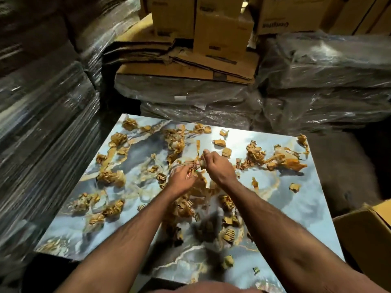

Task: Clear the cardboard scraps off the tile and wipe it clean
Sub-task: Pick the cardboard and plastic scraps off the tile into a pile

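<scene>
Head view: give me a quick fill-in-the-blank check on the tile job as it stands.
1. Cardboard scraps lie scattered over the glossy marbled ____.
2. Both hands meet near the tile's ____, the left hand and right hand gripping scraps.
3. An open cardboard box sits at the tile's ____ side.

Missing: tile; middle; right
</scene>
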